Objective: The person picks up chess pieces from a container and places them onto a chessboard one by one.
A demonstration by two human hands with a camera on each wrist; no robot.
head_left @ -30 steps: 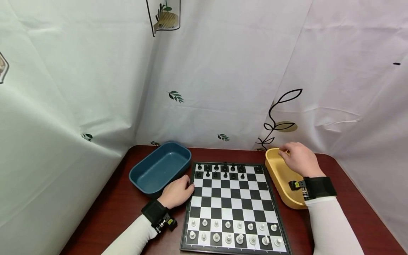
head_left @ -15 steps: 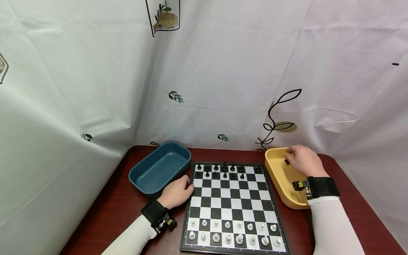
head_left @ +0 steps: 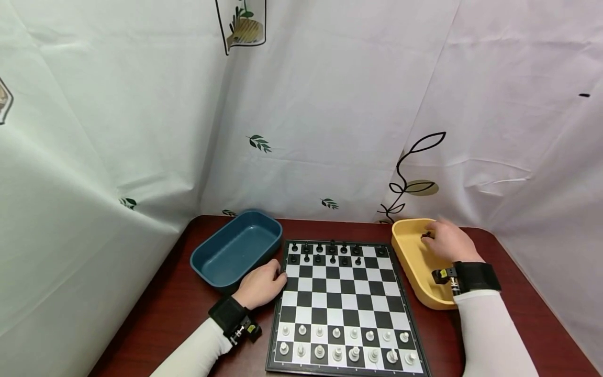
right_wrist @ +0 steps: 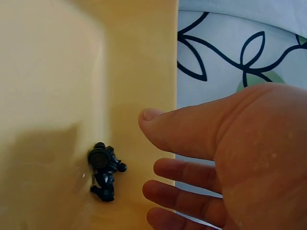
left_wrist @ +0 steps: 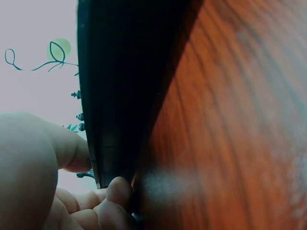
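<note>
My left hand (head_left: 261, 285) holds the left edge of a magnetic chessboard (head_left: 325, 300). In the left wrist view its thumb (left_wrist: 72, 148) lies against the board's edge, with curled fingers (left_wrist: 117, 191) at the side. My right hand (head_left: 452, 241) is over the far end of a yellow tray (head_left: 421, 277). In the right wrist view its thumb and fingers are spread with nothing between them. Beside the fingertips, a small cluster of black chess pieces (right_wrist: 103, 167) lies in the tray against its wall. The head view shows those pieces partly covered by the hand.
A blue tray (head_left: 237, 248) stands left of the board. White chess pieces (head_left: 337, 353) fill the two near rows. Black chess pieces (head_left: 332, 259) stand in the two far rows, with gaps toward the right. A patterned cloth (head_left: 306, 131) hangs behind the dark red table (head_left: 155, 314).
My right hand has shifted right and slightly down within the yellow tray, and the black pieces there have come into sight. The left hand has stayed on the board's edge.
</note>
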